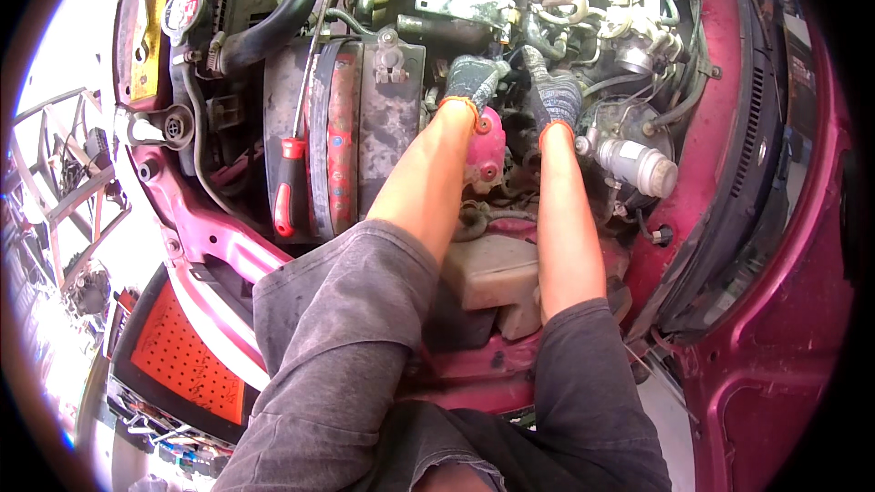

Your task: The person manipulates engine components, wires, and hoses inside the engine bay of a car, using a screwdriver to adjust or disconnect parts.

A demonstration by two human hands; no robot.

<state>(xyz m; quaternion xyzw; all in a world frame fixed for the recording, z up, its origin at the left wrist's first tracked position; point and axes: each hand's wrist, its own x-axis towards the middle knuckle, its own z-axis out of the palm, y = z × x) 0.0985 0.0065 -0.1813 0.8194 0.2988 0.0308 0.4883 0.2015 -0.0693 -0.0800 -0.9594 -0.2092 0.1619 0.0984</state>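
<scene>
The hose (540,38) sits at 1 o'clock from the view's centre, just beside the right hand (556,96); a slip in that tight space could scrape knuckles. It bends along an 11-to-5 line (neither end shows clearly). The left hand (475,80) is at 12, fingers curled. I cannot tell what either grip holds. The screwdriver (291,159) lies at 10.

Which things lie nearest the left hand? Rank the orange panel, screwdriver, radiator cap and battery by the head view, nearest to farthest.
From the left hand:
1. Battery: just to its left.
2. Screwdriver: farther left, at the battery's left part.
3. Radiator cap: upper left.
4. Orange panel: lower left, outside the engine bay.
</scene>
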